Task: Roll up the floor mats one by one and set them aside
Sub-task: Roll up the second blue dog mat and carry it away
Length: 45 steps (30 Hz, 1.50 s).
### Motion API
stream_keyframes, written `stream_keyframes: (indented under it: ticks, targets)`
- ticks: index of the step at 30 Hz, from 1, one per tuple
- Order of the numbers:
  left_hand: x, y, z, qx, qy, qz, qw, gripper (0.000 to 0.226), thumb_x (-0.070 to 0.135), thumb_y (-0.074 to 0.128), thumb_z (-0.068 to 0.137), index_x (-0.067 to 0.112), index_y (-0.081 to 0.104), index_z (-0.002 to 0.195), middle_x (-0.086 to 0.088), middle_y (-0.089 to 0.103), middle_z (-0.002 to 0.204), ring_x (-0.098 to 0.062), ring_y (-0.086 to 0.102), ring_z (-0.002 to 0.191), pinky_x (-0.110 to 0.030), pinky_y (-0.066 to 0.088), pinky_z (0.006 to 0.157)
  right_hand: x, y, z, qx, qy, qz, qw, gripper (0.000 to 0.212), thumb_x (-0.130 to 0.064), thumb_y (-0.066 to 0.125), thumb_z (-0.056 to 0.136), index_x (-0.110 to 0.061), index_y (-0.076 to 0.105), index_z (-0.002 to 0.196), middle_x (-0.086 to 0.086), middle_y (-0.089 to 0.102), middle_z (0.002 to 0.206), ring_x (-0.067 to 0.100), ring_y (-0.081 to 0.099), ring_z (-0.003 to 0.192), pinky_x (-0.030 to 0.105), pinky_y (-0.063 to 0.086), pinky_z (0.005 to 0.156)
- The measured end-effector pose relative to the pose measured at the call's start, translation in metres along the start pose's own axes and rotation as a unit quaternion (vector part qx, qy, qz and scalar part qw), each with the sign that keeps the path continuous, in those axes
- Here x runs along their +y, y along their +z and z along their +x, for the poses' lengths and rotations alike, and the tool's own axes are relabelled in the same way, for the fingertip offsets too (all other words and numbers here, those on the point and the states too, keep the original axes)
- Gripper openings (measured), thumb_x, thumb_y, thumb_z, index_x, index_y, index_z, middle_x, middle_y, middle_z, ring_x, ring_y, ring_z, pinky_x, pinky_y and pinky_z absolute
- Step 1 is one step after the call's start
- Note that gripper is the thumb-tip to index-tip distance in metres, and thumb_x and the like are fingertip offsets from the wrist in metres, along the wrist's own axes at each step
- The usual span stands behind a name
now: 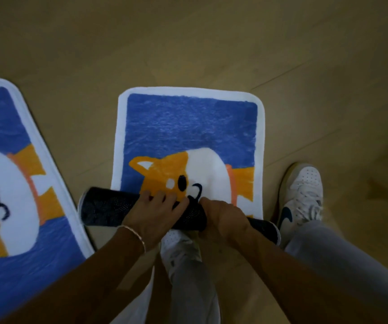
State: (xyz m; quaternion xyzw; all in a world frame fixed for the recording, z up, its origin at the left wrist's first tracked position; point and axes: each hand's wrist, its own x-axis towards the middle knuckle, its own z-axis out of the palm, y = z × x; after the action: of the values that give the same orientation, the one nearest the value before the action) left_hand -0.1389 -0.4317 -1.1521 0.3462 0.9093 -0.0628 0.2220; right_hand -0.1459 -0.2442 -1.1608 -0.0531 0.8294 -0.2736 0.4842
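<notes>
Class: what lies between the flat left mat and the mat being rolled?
Head view: only a bare strip of wooden floor lies between the left mat and the half-rolled mat.

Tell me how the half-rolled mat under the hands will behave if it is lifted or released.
The mat is probably floppy: it curls into a tight roll. Released, the roll may spring open, since the left hand and right hand grip it. Its dotted dark backing probably resists sliding.
</notes>
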Motion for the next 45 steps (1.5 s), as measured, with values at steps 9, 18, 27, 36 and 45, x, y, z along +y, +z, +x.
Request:
stream_keyframes:
  ticks: [9, 18, 27, 36, 45]
  targets:
    - [-0.015, -0.016, 0.019, -0.117, -0.054, -0.126, 0.984, 0.074, 0.040, 0.064, 0.081, 0.022, 0.026, 0.142, -0.001, 0.060, 0.112, -0.023, 0.060, 0.099, -0.035, 0.049, 0.075, -0.006, -0.001, 0.001, 0.088, -0.049, -0.256, 0.961, 0.060, -0.036, 0.056, 0.088, -0.017, 0.029, 0.139, 0.008, 0.050, 0.124, 0.030, 0.050, 0.110, 0.040, 0.037, 0.092]
    - [-0.012, -0.016, 0.023, -0.087, -0.046, -0.093, 0.991, 0.071, 0.036, 0.064, 0.079, 0.024, 0.026, 0.138, -0.005, 0.059, 0.105, -0.028, 0.060, 0.092, -0.032, 0.043, 0.067, -0.004, -0.007, 0.005, 0.048, -0.024, -0.231, 0.971, 0.061, -0.042, 0.060, 0.085, -0.021, 0.033, 0.136, 0.006, 0.050, 0.125, 0.028, 0.051, 0.110, 0.038, 0.038, 0.091]
    - [-0.012, 0.005, 0.025, 0.059, -0.004, 0.000, 0.998, 0.084, 0.029, 0.087, 0.049, 0.017, 0.045, 0.120, -0.013, 0.063, 0.081, -0.033, 0.060, 0.064, -0.043, 0.050, 0.054, -0.001, -0.023, 0.012, -0.028, 0.037, -0.142, 0.989, 0.046, -0.036, 0.062, 0.087, -0.018, 0.042, 0.124, 0.009, 0.055, 0.124, 0.029, 0.055, 0.109, 0.040, 0.044, 0.091]
    - [-0.027, -0.026, 0.049, -0.087, -0.044, -0.116, 0.988, 0.063, 0.038, 0.064, 0.079, 0.028, 0.037, 0.136, 0.000, 0.057, 0.118, -0.023, 0.057, 0.106, -0.033, 0.045, 0.081, 0.009, -0.024, 0.004, 0.125, -0.032, -0.263, 0.956, 0.061, -0.033, 0.060, 0.084, -0.020, 0.033, 0.138, 0.008, 0.050, 0.122, 0.032, 0.049, 0.111, 0.047, 0.031, 0.103]
    - [-0.030, -0.043, 0.069, 0.134, -0.119, 0.023, 0.984, 0.075, 0.017, 0.080, 0.060, 0.016, 0.053, 0.129, -0.017, 0.061, 0.084, -0.033, 0.058, 0.058, -0.040, 0.046, 0.052, 0.007, -0.080, 0.024, 0.308, -0.071, -0.322, 0.893, 0.047, -0.028, 0.080, 0.060, -0.014, 0.060, 0.099, 0.009, 0.058, 0.078, 0.032, 0.056, 0.066, 0.040, 0.044, 0.065]
